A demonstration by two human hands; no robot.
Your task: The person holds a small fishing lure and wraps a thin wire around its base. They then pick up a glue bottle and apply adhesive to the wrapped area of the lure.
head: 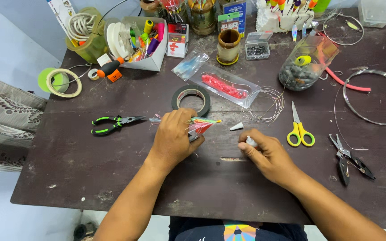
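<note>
Red and green feathers of a small lure [202, 124] poke out from the left hand [174, 138], whose fingers pinch it near the table's [68, 156] middle. The right hand [266, 154] pinches a small white piece [250, 141], with yellow scissors [299, 129] just right.

Yellow scissors [299, 131] lie near black tape roll [191, 100].

Left hand [174, 137] grips a feathered lure [202, 123] (bright-coloured); right hand [266, 153] pinches 1 small white piece [250, 142].
</note>
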